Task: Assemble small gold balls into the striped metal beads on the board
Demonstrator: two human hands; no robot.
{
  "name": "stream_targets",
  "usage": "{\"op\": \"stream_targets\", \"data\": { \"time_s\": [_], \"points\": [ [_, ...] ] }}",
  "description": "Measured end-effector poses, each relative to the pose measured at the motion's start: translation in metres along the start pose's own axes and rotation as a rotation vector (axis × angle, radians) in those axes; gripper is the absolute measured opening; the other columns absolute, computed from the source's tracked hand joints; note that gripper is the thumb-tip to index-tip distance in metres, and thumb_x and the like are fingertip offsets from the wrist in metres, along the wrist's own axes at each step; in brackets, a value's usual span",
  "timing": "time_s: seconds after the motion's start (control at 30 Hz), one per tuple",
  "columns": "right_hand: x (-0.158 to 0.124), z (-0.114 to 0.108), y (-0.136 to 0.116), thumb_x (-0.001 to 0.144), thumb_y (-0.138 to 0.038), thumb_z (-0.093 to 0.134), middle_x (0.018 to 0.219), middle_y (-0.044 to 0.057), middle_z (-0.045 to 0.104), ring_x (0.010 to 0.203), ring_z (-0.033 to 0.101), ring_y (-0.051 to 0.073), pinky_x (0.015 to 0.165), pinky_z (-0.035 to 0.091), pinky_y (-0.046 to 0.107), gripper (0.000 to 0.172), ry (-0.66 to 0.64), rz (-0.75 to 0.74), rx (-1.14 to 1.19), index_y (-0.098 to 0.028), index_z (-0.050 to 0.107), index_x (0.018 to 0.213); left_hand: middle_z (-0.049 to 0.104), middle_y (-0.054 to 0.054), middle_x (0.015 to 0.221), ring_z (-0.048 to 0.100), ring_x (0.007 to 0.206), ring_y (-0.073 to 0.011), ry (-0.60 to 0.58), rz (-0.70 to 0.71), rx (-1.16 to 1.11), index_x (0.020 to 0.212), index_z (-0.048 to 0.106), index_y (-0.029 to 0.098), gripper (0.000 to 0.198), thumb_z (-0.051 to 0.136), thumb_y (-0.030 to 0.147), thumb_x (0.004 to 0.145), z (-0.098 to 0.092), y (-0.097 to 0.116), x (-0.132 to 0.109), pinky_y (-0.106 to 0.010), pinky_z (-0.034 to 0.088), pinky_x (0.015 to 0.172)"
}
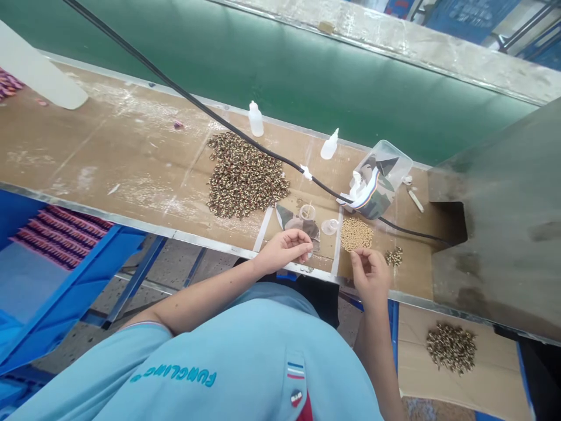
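Note:
My left hand point(287, 250) is at the table's front edge, by a camouflage-patterned cloth piece point(287, 217). Its fingers are curled and thumb and forefinger close together; whatever they hold is too small to make out. My right hand point(371, 273) is pinched at the near edge of a pile of small gold bead-like pieces point(356, 233); anything in its fingertips cannot be made out. Between the hands stand two small clear cups, one point(307, 213) on the cloth and one point(329, 226) beside it. A small cluster of dark-and-gold pieces point(393, 256) lies right of my right hand.
A large heap of dark-and-gold pieces point(245, 175) lies left of centre. Two white squeeze bottles point(255, 120) stand along the back edge. A black cable point(197, 103) crosses above the table to a clear plastic box point(397, 164) with cloth. A grey metal housing point(504, 222) bounds the right.

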State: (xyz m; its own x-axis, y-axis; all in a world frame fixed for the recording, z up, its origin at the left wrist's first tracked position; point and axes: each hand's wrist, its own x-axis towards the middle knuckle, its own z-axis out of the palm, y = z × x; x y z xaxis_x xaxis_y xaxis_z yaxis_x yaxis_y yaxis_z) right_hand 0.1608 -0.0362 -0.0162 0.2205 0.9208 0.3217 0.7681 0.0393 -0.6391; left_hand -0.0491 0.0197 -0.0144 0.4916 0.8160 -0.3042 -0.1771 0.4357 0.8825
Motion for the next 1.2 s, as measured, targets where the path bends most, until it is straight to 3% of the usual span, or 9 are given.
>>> {"op": "stream_targets", "data": {
  "time_s": [0.13, 0.27, 0.6, 0.9, 1.2],
  "points": [
    [0.003, 0.011, -0.026, 0.087, -0.031, 0.053, 0.076, 0.001, 0.06, 0.068, 0.054, 0.012, 0.058, 0.043, 0.025, 0.015, -0.044, -0.12, 0.122, -0.02, 0.061, 0.081, 0.059, 0.003, 0.057, 0.052, 0.048, -0.0053, -0.029, -0.075, 0.056, 0.085, 0.06, 0.011, 0.024, 0.067, 0.03, 0.074, 0.008, 0.005, 0.008, -0.018, 0.044, 0.05],
    [0.006, 0.023, -0.038, 0.089, -0.029, 0.052, 0.076, 0.001, 0.061, 0.067, 0.054, 0.012, 0.059, 0.044, 0.024, 0.014, -0.099, -0.192, 0.087, -0.021, 0.06, 0.081, 0.058, 0.003, 0.054, 0.052, 0.047, -0.0053, -0.05, -0.113, 0.06, 0.084, 0.06, 0.01, 0.019, 0.065, 0.027, 0.076, 0.012, 0.006, 0.013, -0.018, 0.044, 0.05],
    [0.002, 0.033, -0.039, 0.09, -0.03, 0.049, 0.083, 0.004, 0.065, 0.076, 0.061, 0.015, 0.066, 0.05, 0.028, 0.018, -0.025, -0.246, -0.027, -0.022, 0.065, 0.087, 0.058, 0.003, 0.056, 0.051, 0.048, -0.0049, -0.048, -0.042, -0.037, 0.083, 0.06, 0.01, 0.035, 0.071, 0.04, 0.07, 0.01, -0.009, 0.015, -0.019, 0.042, 0.05],
    [0.001, 0.032, -0.041, 0.087, -0.022, 0.055, 0.083, 0.003, 0.064, 0.073, 0.061, 0.012, 0.065, 0.05, 0.024, 0.016, 0.026, -0.306, 0.053, -0.024, 0.07, 0.094, 0.057, 0.002, 0.059, 0.051, 0.051, -0.0059, -0.027, 0.0, -0.034, 0.084, 0.059, 0.01, 0.037, 0.069, 0.043, 0.072, 0.01, -0.008, 0.012, -0.02, 0.043, 0.052],
    [0.002, 0.032, -0.04, 0.086, -0.031, 0.055, 0.082, 0.004, 0.065, 0.071, 0.061, 0.013, 0.061, 0.05, 0.026, 0.017, -0.064, -0.121, 0.187, -0.022, 0.069, 0.089, 0.056, 0.003, 0.057, 0.049, 0.049, -0.0049, -0.033, -0.002, -0.053, 0.084, 0.059, 0.01, 0.038, 0.069, 0.043, 0.07, 0.011, -0.006, 0.01, -0.019, 0.042, 0.051]
  ]
}}
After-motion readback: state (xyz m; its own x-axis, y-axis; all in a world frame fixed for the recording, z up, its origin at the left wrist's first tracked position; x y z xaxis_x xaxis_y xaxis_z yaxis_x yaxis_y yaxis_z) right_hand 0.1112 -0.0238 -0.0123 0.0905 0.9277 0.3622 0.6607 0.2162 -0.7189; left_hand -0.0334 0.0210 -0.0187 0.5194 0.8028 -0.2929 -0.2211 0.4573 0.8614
